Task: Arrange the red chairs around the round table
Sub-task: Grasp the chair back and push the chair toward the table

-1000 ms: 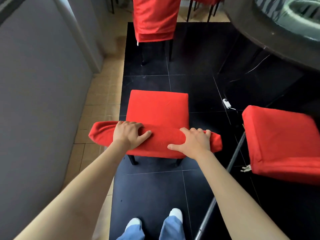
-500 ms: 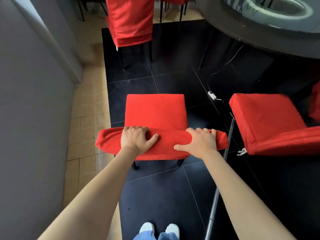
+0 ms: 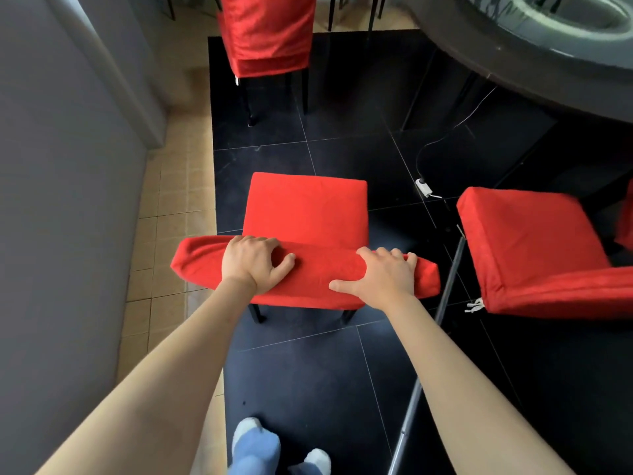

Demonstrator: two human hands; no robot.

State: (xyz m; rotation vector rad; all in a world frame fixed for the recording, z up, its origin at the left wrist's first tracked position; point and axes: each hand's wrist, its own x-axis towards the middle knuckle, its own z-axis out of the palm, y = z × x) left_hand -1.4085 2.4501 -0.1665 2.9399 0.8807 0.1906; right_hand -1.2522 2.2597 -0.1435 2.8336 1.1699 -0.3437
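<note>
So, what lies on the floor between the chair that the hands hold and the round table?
In the head view, bare black tiles, then a white plug with its thin cable near the round table; the held chair stands apart.

Black tiled floor (image 3: 308,371), three red chairs (image 3: 305,210) standing, white plug (image 3: 424,187), grey pole (image 3: 442,303)

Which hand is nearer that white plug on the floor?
Right. The right hand grips the chair back below-left of the white plug; the left hand grips farther left.

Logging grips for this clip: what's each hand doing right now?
Left hand: grips the chair back.
Right hand: grips the same chair back.
</note>
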